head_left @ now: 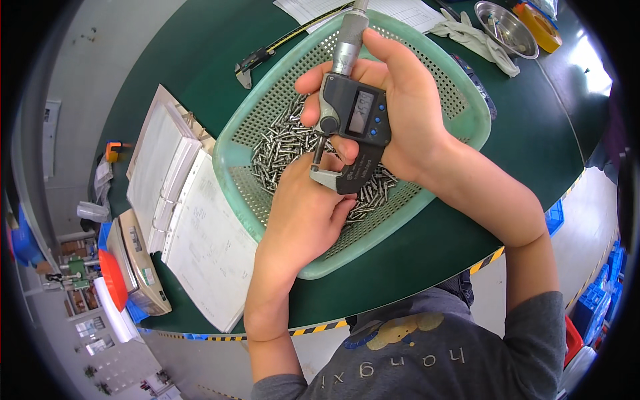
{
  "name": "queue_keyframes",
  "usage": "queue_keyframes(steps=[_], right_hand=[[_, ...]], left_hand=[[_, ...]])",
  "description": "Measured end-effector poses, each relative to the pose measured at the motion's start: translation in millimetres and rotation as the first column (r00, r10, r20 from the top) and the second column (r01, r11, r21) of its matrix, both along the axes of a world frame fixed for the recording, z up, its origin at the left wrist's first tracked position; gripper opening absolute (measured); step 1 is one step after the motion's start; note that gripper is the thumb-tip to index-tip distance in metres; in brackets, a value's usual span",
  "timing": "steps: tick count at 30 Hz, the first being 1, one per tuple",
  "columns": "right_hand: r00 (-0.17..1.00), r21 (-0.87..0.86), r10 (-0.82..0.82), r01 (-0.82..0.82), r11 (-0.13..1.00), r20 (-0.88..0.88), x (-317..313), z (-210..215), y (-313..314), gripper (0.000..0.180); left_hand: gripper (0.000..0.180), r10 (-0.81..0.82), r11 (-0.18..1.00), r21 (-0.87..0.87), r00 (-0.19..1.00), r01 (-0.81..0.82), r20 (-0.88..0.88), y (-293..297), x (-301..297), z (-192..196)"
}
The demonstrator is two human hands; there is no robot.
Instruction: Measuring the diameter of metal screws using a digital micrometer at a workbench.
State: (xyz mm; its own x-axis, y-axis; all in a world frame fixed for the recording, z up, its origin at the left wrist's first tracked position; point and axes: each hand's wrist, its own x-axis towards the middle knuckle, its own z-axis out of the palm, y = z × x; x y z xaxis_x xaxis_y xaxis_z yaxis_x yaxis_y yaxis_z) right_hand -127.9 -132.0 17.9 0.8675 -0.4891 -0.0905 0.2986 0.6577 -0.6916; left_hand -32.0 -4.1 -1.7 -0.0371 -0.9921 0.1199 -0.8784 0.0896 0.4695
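Clasps digital micrometer (361, 112) in right hand (415, 110). Has left hand (303, 210) below that grip, over metal pins (283, 143); cannot tell if pinching.

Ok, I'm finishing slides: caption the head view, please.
Right hand holding a digital micrometer, left hand close beneath it, over a green basket of small metal parts.

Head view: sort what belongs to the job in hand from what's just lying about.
In hand, apparently:
- digital micrometer, held by the right hand
- metal pins, below the hands
- green basket holding them

Seemingly lying about:
- caliper
- open binder
- white glove
- metal bowl
- beige scale
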Motion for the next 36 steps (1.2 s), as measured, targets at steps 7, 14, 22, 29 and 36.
queue_keyframes(steps=[7,14,22,29,36], right_hand=[[1.0,0.018,-0.019,0.019,1.0,-0.021,2,2,1,0.06],[1.0,-0.012,0.003,-0.003,1.0,0.005,0,0,0,0.059],[0.998,-0.024,0.043,-0.042,0.999,0.053,2,-2,0,0.06],[1.0,-0.064,0.011,-0.01,0.998,0.013,1,4,4,0.06],[1.0,-0.114,0.026,-0.025,0.993,0.014,3,0,3,0.061]], left_hand=[[0.013,0.185,0.968,-0.07,0.871,-0.243,-0.455,4,9,-1],[0.01,0.084,0.945,0.039,0.125,-0.324,-0.989,11,30,0],[0.013,0.092,0.968,0.056,0.137,-0.245,-0.986,13,29,1],[0.015,0.143,0.96,0.097,0.159,-0.263,-0.977,12,28,3],[0.014,0.153,0.956,0.097,0.192,-0.277,-0.969,12,29,2]])
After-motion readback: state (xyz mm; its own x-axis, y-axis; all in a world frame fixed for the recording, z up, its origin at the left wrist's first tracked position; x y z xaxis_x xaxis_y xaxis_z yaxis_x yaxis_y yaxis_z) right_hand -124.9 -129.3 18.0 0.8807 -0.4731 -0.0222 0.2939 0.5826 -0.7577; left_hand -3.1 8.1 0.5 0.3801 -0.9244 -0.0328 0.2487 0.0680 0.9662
